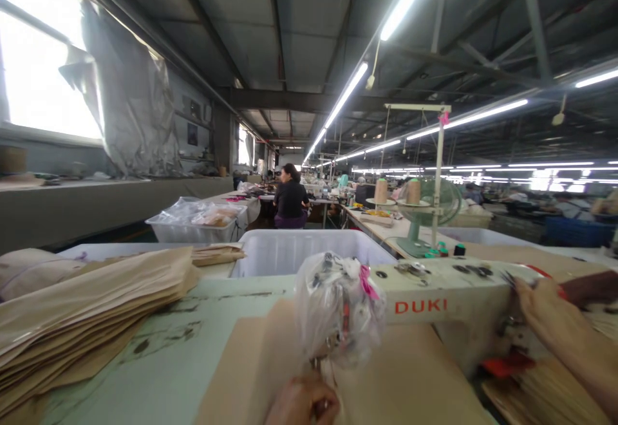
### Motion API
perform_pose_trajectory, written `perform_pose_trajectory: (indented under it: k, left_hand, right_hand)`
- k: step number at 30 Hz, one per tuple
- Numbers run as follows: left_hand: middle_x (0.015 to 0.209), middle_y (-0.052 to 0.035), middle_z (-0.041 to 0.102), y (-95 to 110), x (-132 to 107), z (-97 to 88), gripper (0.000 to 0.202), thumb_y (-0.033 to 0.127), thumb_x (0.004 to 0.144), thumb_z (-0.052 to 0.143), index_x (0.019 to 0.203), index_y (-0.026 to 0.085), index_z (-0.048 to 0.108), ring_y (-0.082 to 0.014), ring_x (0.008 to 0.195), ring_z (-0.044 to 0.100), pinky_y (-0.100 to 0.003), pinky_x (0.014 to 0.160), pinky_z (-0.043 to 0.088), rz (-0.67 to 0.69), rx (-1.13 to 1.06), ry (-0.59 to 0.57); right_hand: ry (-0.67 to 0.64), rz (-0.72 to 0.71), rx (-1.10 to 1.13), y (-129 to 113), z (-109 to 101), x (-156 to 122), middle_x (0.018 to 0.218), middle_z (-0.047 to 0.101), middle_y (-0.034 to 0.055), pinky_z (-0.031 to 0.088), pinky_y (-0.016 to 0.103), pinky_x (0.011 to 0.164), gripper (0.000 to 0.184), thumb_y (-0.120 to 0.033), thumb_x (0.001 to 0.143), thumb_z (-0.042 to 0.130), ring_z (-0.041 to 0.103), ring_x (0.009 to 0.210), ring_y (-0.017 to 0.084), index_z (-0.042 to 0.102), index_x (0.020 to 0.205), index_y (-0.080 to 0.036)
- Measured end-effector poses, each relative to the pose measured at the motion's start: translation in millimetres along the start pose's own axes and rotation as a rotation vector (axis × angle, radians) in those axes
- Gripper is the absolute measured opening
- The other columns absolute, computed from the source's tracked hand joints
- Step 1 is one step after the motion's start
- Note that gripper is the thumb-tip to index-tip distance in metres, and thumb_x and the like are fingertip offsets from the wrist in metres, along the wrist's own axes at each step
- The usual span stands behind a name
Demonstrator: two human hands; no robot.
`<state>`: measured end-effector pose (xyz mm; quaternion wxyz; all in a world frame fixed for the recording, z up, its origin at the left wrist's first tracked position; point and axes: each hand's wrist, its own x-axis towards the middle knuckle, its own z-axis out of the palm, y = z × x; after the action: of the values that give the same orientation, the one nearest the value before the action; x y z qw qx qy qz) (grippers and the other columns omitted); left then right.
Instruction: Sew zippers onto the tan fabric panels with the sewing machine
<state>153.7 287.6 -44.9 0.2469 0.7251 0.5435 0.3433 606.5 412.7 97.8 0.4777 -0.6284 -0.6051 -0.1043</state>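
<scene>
Note, at six o'clock, brown sheet [410,373] under machine [420,307] beside curled left hand [303,402], at four, right hand [550,315], both grips unclear, with possible pricking of left fingers [327,404] through straying too close.

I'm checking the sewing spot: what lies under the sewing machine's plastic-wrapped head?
Tan material spreads beneath it, with the left hand just in front. The plastic cover and hand obscure the material directly behind them.

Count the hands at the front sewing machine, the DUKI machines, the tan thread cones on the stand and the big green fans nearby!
Hands: 2 (left hand, right hand)
DUKI sewing machine: 1
Tan thread cones: 2
Big green fan: 1
Total: 6
</scene>
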Motion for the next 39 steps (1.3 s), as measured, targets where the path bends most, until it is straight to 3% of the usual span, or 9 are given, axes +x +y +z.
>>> perform_pose_trajectory:
  k: [4, 7, 13, 17, 26, 30, 34, 37, 39]
  left_hand:
    - [0.073, -0.0012, 0.064, 13, -8, -5.0, 0.028, 0.032, 0.09, 0.053, 0.081, 0.021, 0.076, -0.016, 0.069, 0.056, -0.025, 0.063, 0.038, -0.014, -0.023, 0.06]
    - [0.072, -0.001, 0.063, 13, -7, -9.3, 0.029, 0.038, 0.091, 0.054, 0.083, 0.021, 0.076, -0.0158, 0.066, 0.055, -0.025, 0.061, 0.037, -0.024, -0.036, 0.05]
    - [0.077, -0.0017, 0.067, 14, -7, -10.0, 0.03, 0.039, 0.092, 0.054, 0.083, 0.022, 0.077, -0.0161, 0.067, 0.059, -0.025, 0.062, 0.039, -0.03, -0.003, 0.059]
    - [0.078, -0.0023, 0.069, 14, -6, -8.6, 0.031, 0.04, 0.092, 0.054, 0.084, 0.022, 0.077, -0.0167, 0.068, 0.061, -0.025, 0.064, 0.042, -0.022, 0.009, 0.069]
    - [0.08, -0.0021, 0.07, 4, -5, -4.1, 0.029, 0.04, 0.09, 0.054, 0.088, 0.024, 0.078, -0.0168, 0.07, 0.063, -0.025, 0.067, 0.044, 0.004, 0.046, 0.084]
    - [0.073, -0.0011, 0.066, -1, -3, -7.1, 0.031, 0.042, 0.088, 0.053, 0.083, 0.023, 0.077, -0.0164, 0.065, 0.059, -0.026, 0.063, 0.042, -0.08, 0.085, 0.135]
    - [0.07, -0.0021, 0.067, -6, 3, -13.3, 0.032, 0.043, 0.082, 0.052, 0.08, 0.021, 0.076, -0.0186, 0.063, 0.059, -0.028, 0.061, 0.04, -0.23, 0.084, 0.229]
    - [0.066, -0.0033, 0.068, -9, 6, -14.9, 0.039, 0.048, 0.078, 0.052, 0.08, 0.019, 0.078, -0.0212, 0.065, 0.062, -0.028, 0.061, 0.041, -0.311, 0.068, 0.269]
    - [0.062, -0.0034, 0.067, -10, 8, -14.4, 0.043, 0.052, 0.075, 0.053, 0.08, 0.018, 0.078, -0.022, 0.064, 0.062, -0.029, 0.06, 0.04, -0.343, 0.066, 0.279]
  right_hand:
    - [-0.113, 0.027, -0.404, -29, -29, -10, 0.052, 0.05, 0.0094, 0.033, 0.042, 0.056, 0.042, -0.057, 0.097, 0.026, 0.054, 0.046, 0.025, 0.035, 0.067, -0.029]
    - [-0.214, 0.002, -0.409, -62, -38, -54, 0.062, 0.061, 0.0123, 0.034, 0.038, 0.056, 0.045, -0.057, 0.098, 0.03, 0.059, 0.051, 0.024, 0.046, 0.069, -0.027]
    - [-0.749, -0.33, -0.03, -157, 19, -207, 0.069, 0.069, 0.0019, 0.036, 0.028, 0.055, 0.031, -0.043, 0.101, 0.038, 0.067, 0.062, 0.02, 0.056, 0.083, -0.025]
    - [-0.815, -0.358, -0.169, -196, 52, -237, 0.085, 0.075, 0.0057, 0.041, 0.03, 0.06, 0.018, -0.034, 0.099, 0.047, 0.073, 0.077, 0.027, 0.061, 0.1, -0.022]
    - [-0.806, -0.425, -0.271, -209, 80, -232, 0.083, 0.076, 0.0059, 0.042, 0.029, 0.057, 0.018, -0.029, 0.099, 0.05, 0.074, 0.073, 0.028, 0.066, 0.1, -0.021]
    - [-0.73, -0.398, -0.155, -183, 59, -230, 0.071, 0.072, 0.0017, 0.038, 0.028, 0.055, 0.022, -0.033, 0.101, 0.047, 0.072, 0.066, 0.023, 0.061, 0.089, -0.022]
    - [-0.315, -0.223, -0.048, -128, 3, -168, 0.07, 0.065, 0.0006, 0.038, 0.028, 0.056, 0.033, -0.048, 0.103, 0.037, 0.064, 0.059, 0.018, 0.057, 0.093, -0.024]
    - [0.154, -0.13, -0.335, -76, -25, -87, 0.079, 0.062, 0.0092, 0.033, 0.034, 0.06, 0.037, -0.05, 0.102, 0.034, 0.06, 0.07, 0.025, 0.06, 0.103, -0.022]
    - [0.21, -0.137, -0.436, -43, -25, -42, 0.082, 0.058, 0.0122, 0.03, 0.036, 0.061, 0.044, -0.05, 0.102, 0.031, 0.058, 0.072, 0.026, 0.063, 0.102, -0.02]
